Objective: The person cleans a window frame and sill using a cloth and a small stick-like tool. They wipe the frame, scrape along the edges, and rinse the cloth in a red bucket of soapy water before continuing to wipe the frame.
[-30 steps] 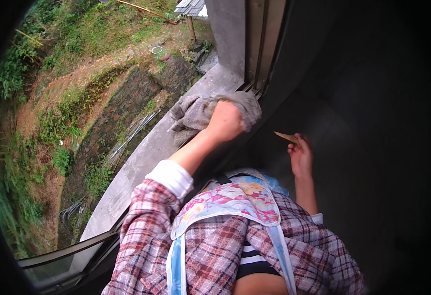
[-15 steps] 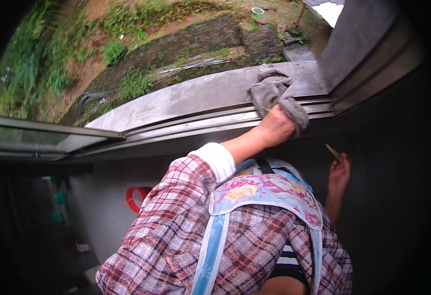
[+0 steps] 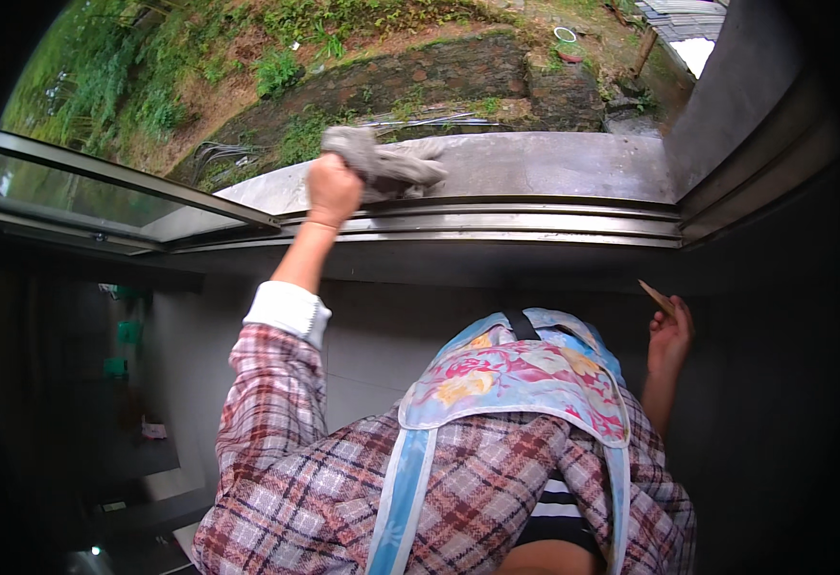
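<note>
A crumpled grey cloth (image 3: 396, 171) is bunched in my left hand (image 3: 334, 189), whose fingers are closed on it. The cloth lies over the outer concrete sill (image 3: 573, 165), close to the metal window track (image 3: 535, 222), and its loose end trails to the right. Lower down on the right, inside the window, my right hand (image 3: 669, 335) pinches a thin, pointed, wood-coloured stick (image 3: 656, 296) that points up and to the left. Dim light hides part of the right fingers.
A sliding glass pane (image 3: 84, 192) in a metal frame stands at the left. A grey side wall (image 3: 736, 115) bounds the opening on the right. Beyond the sill are a stone wall (image 3: 439, 81), plants and thin rods. Green objects (image 3: 128, 332) show in the dark lower left.
My left hand has swept the cloth leftward along the sill, from near the right end to the left part. My right hand keeps the stick in about the same place.
</note>
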The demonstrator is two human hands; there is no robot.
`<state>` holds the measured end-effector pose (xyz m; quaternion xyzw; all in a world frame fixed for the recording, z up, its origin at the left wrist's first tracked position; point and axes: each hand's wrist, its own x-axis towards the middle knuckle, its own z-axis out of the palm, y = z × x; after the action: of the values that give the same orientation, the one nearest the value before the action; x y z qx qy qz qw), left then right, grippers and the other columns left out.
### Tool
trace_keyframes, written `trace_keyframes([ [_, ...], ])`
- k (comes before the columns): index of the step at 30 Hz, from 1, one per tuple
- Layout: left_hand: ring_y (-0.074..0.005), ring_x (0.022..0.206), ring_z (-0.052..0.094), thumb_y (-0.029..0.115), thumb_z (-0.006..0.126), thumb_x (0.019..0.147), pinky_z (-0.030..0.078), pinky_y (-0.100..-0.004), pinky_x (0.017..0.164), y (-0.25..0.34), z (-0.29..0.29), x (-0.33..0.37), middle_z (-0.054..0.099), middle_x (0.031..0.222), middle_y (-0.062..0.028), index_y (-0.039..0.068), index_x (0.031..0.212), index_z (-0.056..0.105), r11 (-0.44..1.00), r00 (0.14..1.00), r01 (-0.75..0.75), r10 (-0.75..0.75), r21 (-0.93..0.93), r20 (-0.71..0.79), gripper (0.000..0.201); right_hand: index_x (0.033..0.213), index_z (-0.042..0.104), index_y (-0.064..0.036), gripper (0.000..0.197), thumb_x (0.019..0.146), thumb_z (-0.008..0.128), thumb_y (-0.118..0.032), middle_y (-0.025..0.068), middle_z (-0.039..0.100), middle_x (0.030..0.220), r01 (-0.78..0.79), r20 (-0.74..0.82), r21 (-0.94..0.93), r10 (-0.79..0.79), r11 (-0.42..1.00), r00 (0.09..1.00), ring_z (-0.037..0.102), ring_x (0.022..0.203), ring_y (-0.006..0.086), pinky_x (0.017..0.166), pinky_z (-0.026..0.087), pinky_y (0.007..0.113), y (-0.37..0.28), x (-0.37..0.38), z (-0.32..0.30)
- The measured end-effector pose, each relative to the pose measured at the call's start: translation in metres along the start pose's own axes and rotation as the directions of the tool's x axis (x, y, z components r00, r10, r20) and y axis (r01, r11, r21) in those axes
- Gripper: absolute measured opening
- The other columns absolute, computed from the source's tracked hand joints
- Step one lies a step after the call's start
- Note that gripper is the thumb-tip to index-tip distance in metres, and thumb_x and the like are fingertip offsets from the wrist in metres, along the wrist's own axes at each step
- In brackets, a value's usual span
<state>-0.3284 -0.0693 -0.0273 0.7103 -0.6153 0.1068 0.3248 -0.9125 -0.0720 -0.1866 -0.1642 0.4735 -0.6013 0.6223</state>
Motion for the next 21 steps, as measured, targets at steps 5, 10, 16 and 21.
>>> trace_keyframes([
  [5, -0.0375, 0.076, 0.065, 0.022, 0.062, 0.083, 0.054, -0.0493, 0.067, -0.034, -0.099, -0.019, 0.066, 0.078, -0.0173, 0.003, 0.077, 0.066, 0.766, 0.991, -0.11, 0.033, 0.633, 0.133, 0.02, 0.116, 0.065, -0.0062, 0.023, 0.099, 0.06, -0.022, 0.0052, 0.065, 0.095, 0.024, -0.079, -0.038, -0.027, 0.999, 0.997, 0.059, 0.075, 0.0123, 0.065, 0.045, 0.025, -0.007, -0.006, -0.005],
  [10, -0.0431, 0.1, 0.062, 0.021, 0.059, 0.081, 0.051, -0.0511, 0.088, -0.089, -0.068, -0.094, 0.061, 0.11, -0.0269, -0.005, 0.1, 0.07, 0.78, 0.908, -0.041, -0.232, 0.624, 0.35, 0.033, 0.116, 0.065, -0.0069, 0.024, 0.099, 0.06, -0.022, 0.005, 0.065, 0.096, -0.031, -0.031, -0.026, 0.031, 0.999, 0.999, 0.059, 0.076, 0.012, 0.065, 0.045, 0.025, 0.001, 0.003, -0.017],
  [16, -0.0432, 0.099, 0.057, 0.032, 0.064, 0.083, 0.043, -0.0506, 0.087, -0.01, 0.003, -0.108, 0.065, 0.108, -0.0213, 0.003, 0.104, 0.069, 0.916, 0.977, 0.078, -0.15, 0.394, 0.154, 0.037, 0.117, 0.065, -0.0074, 0.024, 0.099, 0.06, -0.023, 0.0042, 0.064, 0.1, -0.026, -0.049, -0.055, 0.023, 0.998, 0.999, 0.058, 0.077, 0.0117, 0.066, 0.045, 0.024, -0.001, 0.007, -0.013],
  [21, -0.0385, 0.093, 0.061, 0.03, 0.064, 0.081, 0.046, -0.0485, 0.082, 0.116, 0.081, -0.097, 0.066, 0.103, -0.0187, 0.004, 0.102, 0.069, 0.984, 0.994, -0.111, 0.112, 0.142, -0.002, 0.034, 0.118, 0.064, -0.0077, 0.026, 0.099, 0.06, -0.024, 0.0035, 0.064, 0.101, -0.038, -0.008, -0.035, 0.038, 0.999, 0.999, 0.058, 0.077, 0.0113, 0.067, 0.045, 0.025, 0.003, 0.01, -0.027],
])
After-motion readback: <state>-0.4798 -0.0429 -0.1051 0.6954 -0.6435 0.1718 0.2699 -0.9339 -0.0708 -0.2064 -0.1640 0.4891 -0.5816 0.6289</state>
